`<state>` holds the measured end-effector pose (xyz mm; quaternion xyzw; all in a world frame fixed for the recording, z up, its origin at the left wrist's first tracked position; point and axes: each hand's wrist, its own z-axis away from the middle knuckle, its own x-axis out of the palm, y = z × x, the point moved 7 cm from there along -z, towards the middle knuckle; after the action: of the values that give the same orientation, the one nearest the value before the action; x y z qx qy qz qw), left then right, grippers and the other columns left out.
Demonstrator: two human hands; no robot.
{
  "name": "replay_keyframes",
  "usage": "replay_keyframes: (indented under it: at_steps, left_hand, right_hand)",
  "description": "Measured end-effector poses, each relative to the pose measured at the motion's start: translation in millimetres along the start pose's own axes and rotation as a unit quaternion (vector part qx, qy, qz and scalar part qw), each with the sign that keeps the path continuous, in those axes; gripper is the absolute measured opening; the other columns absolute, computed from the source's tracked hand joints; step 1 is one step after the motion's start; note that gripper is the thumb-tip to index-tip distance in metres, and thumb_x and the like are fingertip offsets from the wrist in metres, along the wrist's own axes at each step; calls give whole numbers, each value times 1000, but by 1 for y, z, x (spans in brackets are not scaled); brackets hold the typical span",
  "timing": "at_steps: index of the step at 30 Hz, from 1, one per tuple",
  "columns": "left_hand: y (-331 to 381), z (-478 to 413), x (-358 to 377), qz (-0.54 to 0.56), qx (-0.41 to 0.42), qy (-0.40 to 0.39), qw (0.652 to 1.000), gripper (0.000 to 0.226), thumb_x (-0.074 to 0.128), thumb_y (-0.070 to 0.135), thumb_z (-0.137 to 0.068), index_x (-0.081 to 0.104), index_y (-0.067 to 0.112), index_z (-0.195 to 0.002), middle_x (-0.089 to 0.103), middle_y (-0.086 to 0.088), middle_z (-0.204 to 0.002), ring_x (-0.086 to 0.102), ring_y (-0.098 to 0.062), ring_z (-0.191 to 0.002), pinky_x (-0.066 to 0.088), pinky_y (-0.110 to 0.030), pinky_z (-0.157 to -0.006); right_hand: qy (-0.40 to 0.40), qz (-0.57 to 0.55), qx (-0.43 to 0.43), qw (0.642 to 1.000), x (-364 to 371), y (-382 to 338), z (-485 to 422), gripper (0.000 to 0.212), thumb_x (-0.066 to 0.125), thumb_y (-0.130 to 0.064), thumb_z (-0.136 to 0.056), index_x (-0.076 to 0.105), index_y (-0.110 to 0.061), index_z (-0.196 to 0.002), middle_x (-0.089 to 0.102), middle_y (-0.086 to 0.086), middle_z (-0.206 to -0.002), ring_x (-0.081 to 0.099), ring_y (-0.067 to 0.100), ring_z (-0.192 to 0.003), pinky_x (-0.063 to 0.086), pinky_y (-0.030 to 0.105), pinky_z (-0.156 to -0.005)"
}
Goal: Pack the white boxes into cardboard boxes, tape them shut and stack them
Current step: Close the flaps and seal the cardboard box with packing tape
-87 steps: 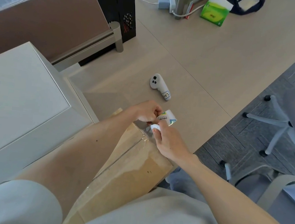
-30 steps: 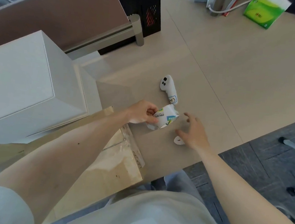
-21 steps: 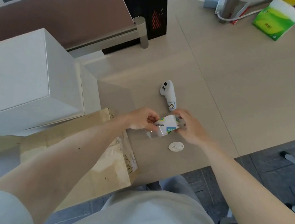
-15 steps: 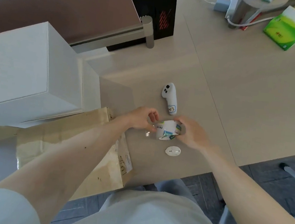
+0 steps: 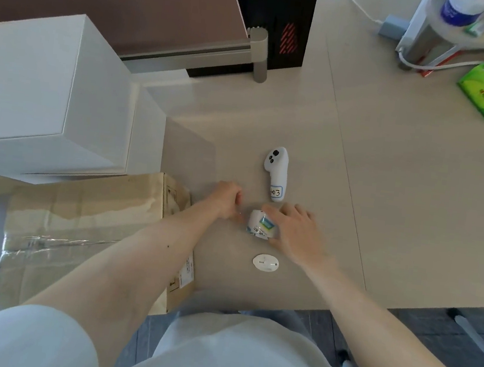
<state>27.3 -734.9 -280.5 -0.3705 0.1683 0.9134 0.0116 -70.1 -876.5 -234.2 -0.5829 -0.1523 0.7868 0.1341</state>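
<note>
Tape roll [image 5: 261,226] in grasp of right hand [image 5: 295,234]; left hand [image 5: 225,199] a fist just beside.

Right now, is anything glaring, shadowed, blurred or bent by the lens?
Head view: glare streaks the clear tape on the cardboard box; the white box casts a soft shadow on the table; the wide lens bows the table's seam; the label on the roll of tape is blurred.

Right hand [image 5: 292,233] has released the white oval piece [image 5: 265,263] and holds the tape roll [image 5: 261,225].
</note>
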Motion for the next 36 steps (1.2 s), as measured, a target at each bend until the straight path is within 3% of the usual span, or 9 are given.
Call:
replay_keyframes:
  at_steps: [3, 5, 8, 14, 20, 26, 31, 34, 36]
  left_hand:
    - [-1, -1, 5, -21, -21, 24, 999, 37, 81, 9, -71, 47, 22, -66, 61, -4, -87, 56, -18, -79, 38, -24, -60]
    - [-2, 1, 1, -47, -39, 27, 998, 24, 79, 8, -73, 57, 16, -79, 65, -10, -95, 63, -25, -88, 46, -27, -69]
    - [-6, 3, -1, -80, -51, 11, 995, 49, 90, 21, -67, 62, 9, -105, 65, -12, -108, 65, -30, -101, 50, -35, -81]
    - [3, 7, -17, 1, 1, 77, 997, 28, 64, -3, -82, 65, 12, -106, 66, -12, -115, 64, -30, -102, 46, -30, -79]
    - [-1, 57, -85, 166, 93, 271, 944, 10, 60, 3, -86, 66, 8, -93, 67, -6, -86, 58, -20, -76, 51, -33, -76]
    - [-54, 142, -119, 232, 144, 362, 891, 5, 62, 4, -85, 64, 8, -87, 66, -7, -81, 60, -23, -72, 48, -28, -70]
    - [-132, 207, -110, 230, 95, 418, 874, 4, 67, 11, -83, 63, 12, -82, 67, -2, -80, 63, -24, -74, 51, -35, -72]
    - [-186, 242, -95, 218, 19, 434, 874, 15, 71, 17, -83, 67, 12, -98, 66, 0, -102, 59, -21, -88, 36, -25, -75]
    - [-221, 262, -82, 192, -36, 435, 879, 30, 73, 28, -84, 64, 17, -110, 58, 3, -118, 55, -20, -100, 34, -27, -89]
  right_hand:
    - [0, 1, -27, 1000, 5, -9, -2, 65, 73, -13, -69, 58, -32, -130, 59, 4, -100, 54, 30, -95, 38, 38, -82]
    - [-17, 2, -31, 999, 7, -10, -3, 67, 71, -14, -72, 53, -33, -134, 58, 2, -108, 52, 29, -100, 37, 38, -85]
    - [-42, 3, -28, 999, 9, -6, -3, 68, 70, -23, -77, 45, -37, -139, 54, -1, -112, 49, 25, -105, 36, 36, -88]
    - [-78, -16, -11, 997, 2, -6, -2, 69, 68, -53, -75, 38, -49, -136, 52, -6, -118, 49, 21, -110, 40, 36, -90]
    - [-76, -65, 35, 994, -32, -16, -9, 75, 59, -41, -70, 44, -33, -143, 50, 0, -130, 45, 25, -123, 43, 37, -93]
    - [36, -153, -1, 988, -60, -91, -10, 51, 68, -15, -81, 59, -26, -129, 49, -7, -111, 49, 15, -110, 36, 28, -87]
    - [87, -150, -98, 980, -45, -196, 2, 38, 64, -14, -83, 65, -16, -121, 60, 7, -114, 56, 26, -111, 44, 35, -94]
    - [37, -125, -134, 982, -13, -244, 9, 42, 60, -17, -87, 60, -14, -129, 56, 9, -130, 48, 29, -125, 38, 43, -107]
    - [18, -89, -148, 985, 7, -266, 17, 45, 57, -21, -91, 55, -18, -135, 47, 7, -142, 38, 28, -134, 29, 44, -113]
